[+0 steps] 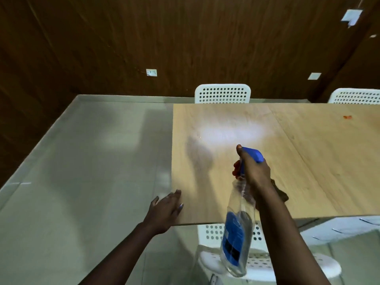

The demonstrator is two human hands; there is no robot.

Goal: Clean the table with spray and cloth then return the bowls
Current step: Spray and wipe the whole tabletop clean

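Above the near left end of the pale wooden table (298, 161), right hand (255, 171) grips clear blue-triggered spray bottle (236, 233); left hand (166, 208) rests open; mist could miss the far-right orange stain (348, 117), with brown cloth (281, 194) half-hidden

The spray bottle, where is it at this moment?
In the head view the spray bottle hangs right of centre, gripped by the right hand above the near edge of the table; the left hand rests at the table's near left corner.
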